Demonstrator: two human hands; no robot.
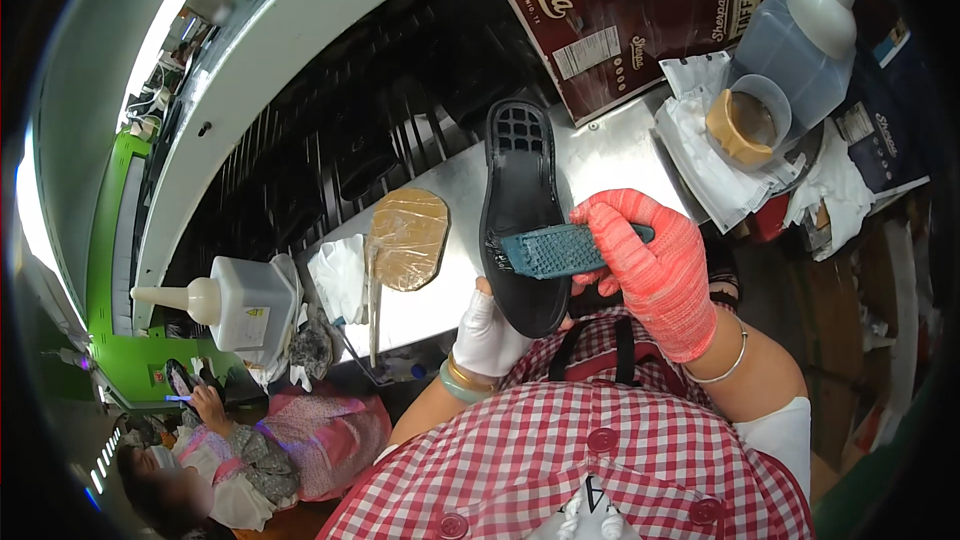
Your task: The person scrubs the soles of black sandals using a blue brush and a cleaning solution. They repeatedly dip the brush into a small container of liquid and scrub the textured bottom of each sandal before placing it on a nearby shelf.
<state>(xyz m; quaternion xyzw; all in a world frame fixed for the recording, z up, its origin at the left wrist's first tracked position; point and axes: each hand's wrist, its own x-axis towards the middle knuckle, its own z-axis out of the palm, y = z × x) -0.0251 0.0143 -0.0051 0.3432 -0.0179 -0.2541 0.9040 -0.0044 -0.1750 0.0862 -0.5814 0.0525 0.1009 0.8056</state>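
My left hand, in a white glove, holds a black shoe sole from beneath at its near end, the sole pointing away from me. My right hand, in a red knitted glove, grips a teal brush whose bristled head lies across the sole's near half. The sole's far end shows a grid of recesses. Both hands sit above the near edge of a metal worktable.
A brown oval pad and a white cloth lie left of the sole. A squeeze bottle stands at left, another at right beside a plastic cup. A dark red carton stands behind. A seated person is at lower left.
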